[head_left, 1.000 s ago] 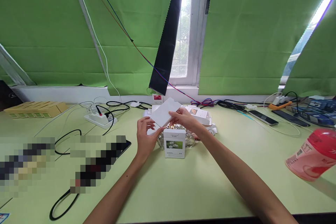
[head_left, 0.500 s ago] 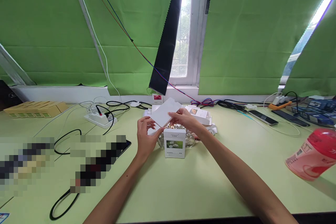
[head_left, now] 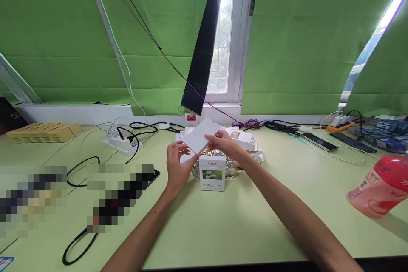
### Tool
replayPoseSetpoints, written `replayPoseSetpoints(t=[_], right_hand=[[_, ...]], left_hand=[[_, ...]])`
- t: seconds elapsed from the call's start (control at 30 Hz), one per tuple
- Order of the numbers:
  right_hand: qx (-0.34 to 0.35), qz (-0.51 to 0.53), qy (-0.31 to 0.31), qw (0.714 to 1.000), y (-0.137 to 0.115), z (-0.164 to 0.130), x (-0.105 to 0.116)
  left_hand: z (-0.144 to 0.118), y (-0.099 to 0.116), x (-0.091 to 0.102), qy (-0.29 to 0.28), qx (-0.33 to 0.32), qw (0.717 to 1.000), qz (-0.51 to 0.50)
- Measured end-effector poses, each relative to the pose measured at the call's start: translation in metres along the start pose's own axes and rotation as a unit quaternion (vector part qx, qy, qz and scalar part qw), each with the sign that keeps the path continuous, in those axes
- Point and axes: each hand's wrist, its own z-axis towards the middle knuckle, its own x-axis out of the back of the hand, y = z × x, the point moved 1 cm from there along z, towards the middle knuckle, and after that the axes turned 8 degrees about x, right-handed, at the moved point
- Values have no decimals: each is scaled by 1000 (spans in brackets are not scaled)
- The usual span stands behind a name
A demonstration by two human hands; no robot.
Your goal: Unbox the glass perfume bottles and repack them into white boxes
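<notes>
The two forearms reach in over the near edge of the pale green surface point(head_left: 261, 238). Out to the right, well apart from the hands, is a pink bottle with a red lid point(head_left: 372, 191). In the middle an upright white box point(head_left: 212, 174) with a flower picture faces the wearer. Just above and behind it is the flat white box point(head_left: 199, 134), raised and tilted, one corner pointing down towards the upright one. The right hand point(head_left: 225, 142) has it pinched at its right edge, thumb on top and fingers underneath. The left hand point(head_left: 177, 163) is at the lower left edge, fingers curled and thumb by the near corner; I cannot tell whether they grip or only steady it. Behind the upright box lies some clear, shiny packaging point(head_left: 231, 171), and past that more white boxes point(head_left: 244, 137). Farther left is a white power strip point(head_left: 123, 145), farther right a dark phone point(head_left: 319, 141). Green curtains point(head_left: 287, 51) hang at the back, parted around a narrow window point(head_left: 219, 51)
</notes>
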Motion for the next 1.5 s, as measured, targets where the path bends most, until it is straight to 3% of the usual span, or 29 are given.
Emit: replayPoseSetpoints(t=[0.27,0.53,0.97,1.5], right_hand=[[0,39,4,999,-1,0,1],[-8,59,-2,998,0,1,4],[-13,55,8,998,0,1,3],[-17,53,26,998,0,-1,-1]], left_hand=[[0,1,-2,10,-9,1000,-8],[-1,-1,-2,15,36,999,-9],[0,1,2,19,-38,995,86],[0,3,2,16,-60,994,88]])
